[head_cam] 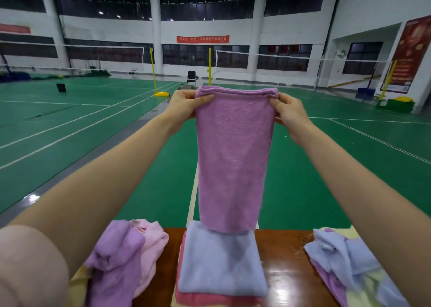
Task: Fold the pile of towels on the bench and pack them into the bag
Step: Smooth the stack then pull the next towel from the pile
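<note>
Glossy brown counter [284, 260] up front, green court floor [70, 124] beyond, left net [70, 52] and right net [279, 60] strung across the hall. One purple towel [233, 155] hangs doubled above the counter, left hand [184, 106] and right hand [291, 113] each pinching a top corner. One folded stack [221, 264] sits below, flanked by two loose piles: left heap [121, 255], right heap [345, 264].

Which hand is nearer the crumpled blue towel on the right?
Right. The right hand pinches the purple towel, raised on the same side as the crumpled blue towel; the left hand pinches its opposite corner.
</note>
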{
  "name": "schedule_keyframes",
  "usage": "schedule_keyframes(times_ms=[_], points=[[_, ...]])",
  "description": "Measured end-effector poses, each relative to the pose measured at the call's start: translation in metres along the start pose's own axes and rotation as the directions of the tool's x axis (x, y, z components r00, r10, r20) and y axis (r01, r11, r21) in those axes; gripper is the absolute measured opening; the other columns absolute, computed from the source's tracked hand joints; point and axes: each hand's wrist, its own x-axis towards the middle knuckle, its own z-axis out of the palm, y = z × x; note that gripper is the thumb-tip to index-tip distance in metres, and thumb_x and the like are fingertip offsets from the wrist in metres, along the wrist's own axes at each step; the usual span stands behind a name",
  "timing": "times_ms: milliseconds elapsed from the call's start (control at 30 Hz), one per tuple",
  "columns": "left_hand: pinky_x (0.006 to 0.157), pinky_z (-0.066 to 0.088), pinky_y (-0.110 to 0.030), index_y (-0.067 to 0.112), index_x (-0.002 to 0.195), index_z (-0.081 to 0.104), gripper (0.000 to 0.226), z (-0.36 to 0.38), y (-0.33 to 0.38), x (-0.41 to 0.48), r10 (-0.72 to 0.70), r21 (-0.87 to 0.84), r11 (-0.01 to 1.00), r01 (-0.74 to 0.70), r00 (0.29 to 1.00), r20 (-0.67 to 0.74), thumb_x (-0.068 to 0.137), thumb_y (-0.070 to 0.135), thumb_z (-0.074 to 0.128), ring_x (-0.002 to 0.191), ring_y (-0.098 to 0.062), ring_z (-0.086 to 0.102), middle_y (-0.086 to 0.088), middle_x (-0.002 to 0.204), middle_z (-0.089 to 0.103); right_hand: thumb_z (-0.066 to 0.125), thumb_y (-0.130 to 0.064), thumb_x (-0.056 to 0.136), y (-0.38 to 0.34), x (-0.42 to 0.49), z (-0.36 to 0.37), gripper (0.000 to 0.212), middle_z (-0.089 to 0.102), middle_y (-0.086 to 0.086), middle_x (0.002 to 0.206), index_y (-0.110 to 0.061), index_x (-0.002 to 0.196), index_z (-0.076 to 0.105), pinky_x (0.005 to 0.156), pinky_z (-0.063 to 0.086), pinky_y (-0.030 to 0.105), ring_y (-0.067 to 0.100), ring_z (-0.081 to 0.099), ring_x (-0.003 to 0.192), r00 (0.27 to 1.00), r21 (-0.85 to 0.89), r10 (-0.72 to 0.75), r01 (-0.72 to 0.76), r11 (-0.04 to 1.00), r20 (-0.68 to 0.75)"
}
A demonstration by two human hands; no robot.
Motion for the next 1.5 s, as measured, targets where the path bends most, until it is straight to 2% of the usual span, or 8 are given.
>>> schedule_keyframes(times_ms=[533,967,1033,1100,1200,1367,1433,1500], points=[[0.080,0.053,-0.027,0.016,0.086,0.067,0.003,0.002,0.000,0.002,-0.015,-0.009,1.000,0.015,1.000,-0.003,0.086,0.016,0.064,0.078,-0.009,0.061,0.001,0.085,0.065,0.044,-0.017,0.098,0.005,0.001,0.006,0.013,0.056,-0.005,0.085,-0.018,0.105,0.056,0.066,0.047,0.023,0.009,0.050,0.071,0.998,0.138,0.062,-0.060,0.989,-0.013],[0.067,0.056,-0.018,0.020,0.075,0.075,0.013,-0.003,-0.027,-0.111,-0.148,-0.073,0.985,0.157,0.981,0.125,0.079,0.015,0.064,0.067,-0.003,0.065,0.008,0.071,0.071,0.047,-0.015,0.096,0.038,-0.116,-0.020,0.018,0.065,-0.008,0.091,-0.025,0.098,0.062,0.069,0.051,0.019,0.006,0.060,0.079,0.980,0.095,0.082,-0.100,0.990,0.183],[0.064,0.055,-0.018,0.020,0.077,0.074,0.011,-0.001,-0.034,-0.139,-0.190,-0.071,0.976,0.204,0.968,0.166,0.071,0.020,0.065,0.067,-0.004,0.066,0.006,0.073,0.072,0.064,-0.038,0.083,0.047,-0.148,-0.027,0.022,0.070,-0.009,0.087,-0.024,0.099,0.064,0.069,0.053,0.022,0.006,0.064,0.079,0.968,0.126,0.113,-0.144,0.982,0.222],[0.062,0.055,-0.018,0.019,0.071,0.076,0.012,0.002,-0.044,-0.166,-0.250,-0.072,0.960,0.270,0.945,0.210,0.066,0.021,0.065,0.067,-0.005,0.067,0.003,0.072,0.072,0.078,-0.066,0.046,0.057,-0.177,-0.032,0.069,0.073,-0.007,0.087,-0.022,0.098,0.066,0.067,0.056,0.021,0.006,0.067,0.078,0.961,0.138,0.144,-0.180,0.974,0.237],[0.062,0.055,-0.019,0.020,0.065,0.076,0.011,0.005,-0.063,-0.198,-0.336,-0.028,0.933,0.360,0.892,0.302,0.065,0.021,0.065,0.068,-0.007,0.069,0.001,0.070,0.073,0.079,-0.073,0.027,0.079,-0.214,-0.036,0.081,0.074,-0.004,0.093,-0.023,0.091,0.073,0.063,0.055,0.020,0.009,0.069,0.082,0.945,0.134,0.195,-0.236,0.962,0.263],[0.059,0.055,-0.021,0.009,0.074,0.072,0.019,0.009,-0.100,-0.216,-0.466,-0.033,0.868,0.496,0.835,0.292,0.066,0.025,0.067,0.072,-0.013,0.069,-0.004,0.073,0.071,0.080,-0.049,0.053,0.106,-0.233,-0.031,0.039,0.074,-0.006,0.083,-0.024,0.083,0.074,0.058,0.054,0.017,0.005,0.069,0.075,0.894,0.096,0.313,-0.359,0.928,0.322],[0.056,0.052,-0.019,0.003,0.081,0.071,0.024,0.011,-0.111,-0.213,-0.498,-0.039,0.850,0.526,0.824,0.269,0.071,0.025,0.067,0.070,-0.012,0.066,-0.006,0.075,0.069,0.067,-0.030,0.079,0.119,-0.226,-0.027,0.016,0.074,-0.002,0.082,-0.021,0.091,0.069,0.058,0.054,0.017,0.005,0.069,0.074,0.881,0.061,0.361,-0.397,0.916,0.305],[0.052,0.048,-0.015,-0.004,0.086,0.068,0.024,0.015,-0.121,-0.206,-0.519,-0.033,0.840,0.542,0.820,0.242,0.081,0.020,0.065,0.065,-0.009,0.063,-0.004,0.071,0.067,0.053,-0.015,0.091,0.138,-0.216,-0.023,0.017,0.073,0.001,0.083,-0.021,0.092,0.069,0.061,0.054,0.020,0.008,0.068,0.073,0.872,-0.010,0.403,-0.417,0.909,0.276]])
